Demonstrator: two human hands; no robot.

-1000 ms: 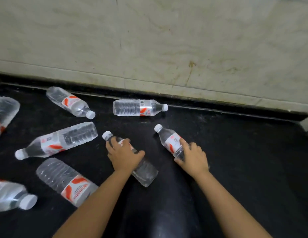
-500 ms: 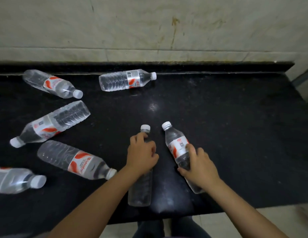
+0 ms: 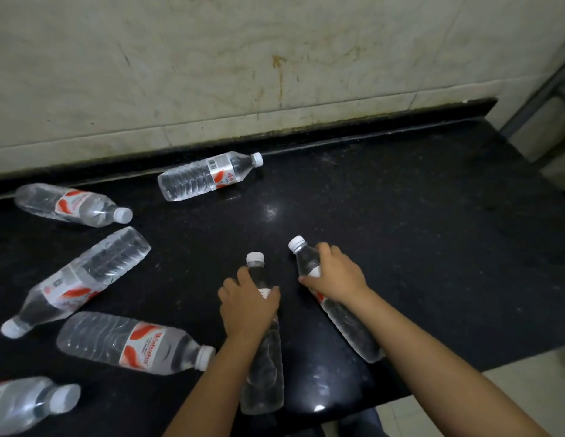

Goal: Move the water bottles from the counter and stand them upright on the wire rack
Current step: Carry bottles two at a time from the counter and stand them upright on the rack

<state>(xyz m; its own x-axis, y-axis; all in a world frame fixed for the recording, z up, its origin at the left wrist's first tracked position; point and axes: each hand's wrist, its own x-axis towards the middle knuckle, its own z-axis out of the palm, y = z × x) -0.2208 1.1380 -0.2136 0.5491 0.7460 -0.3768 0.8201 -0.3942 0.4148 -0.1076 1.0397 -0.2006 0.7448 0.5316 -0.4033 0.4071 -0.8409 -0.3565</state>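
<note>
My left hand (image 3: pixel 248 305) grips a clear water bottle (image 3: pixel 264 373) around its label, cap pointing away from me. My right hand (image 3: pixel 334 280) grips a second bottle (image 3: pixel 350 329) near its neck; that bottle slants toward the counter's front edge. Both have white caps and red-and-white labels. Several more bottles lie on their sides on the black counter (image 3: pixel 401 231): one near the wall (image 3: pixel 208 176), one at far left (image 3: pixel 73 205), one slanted (image 3: pixel 82 279), one in front (image 3: pixel 132 343) and one at the bottom left (image 3: pixel 28 403). No wire rack is in view.
A stained pale wall (image 3: pixel 243 58) rises behind the counter. The counter's front edge runs from the bottom centre toward the right, with light floor tile (image 3: pixel 511 392) beyond it. A grey frame or door edge (image 3: pixel 546 89) stands at the right.
Both hands have drawn their bottles toward the counter's front edge and turned them caps-away. The right hand slid up toward its bottle's neck. The view has shifted right.
</note>
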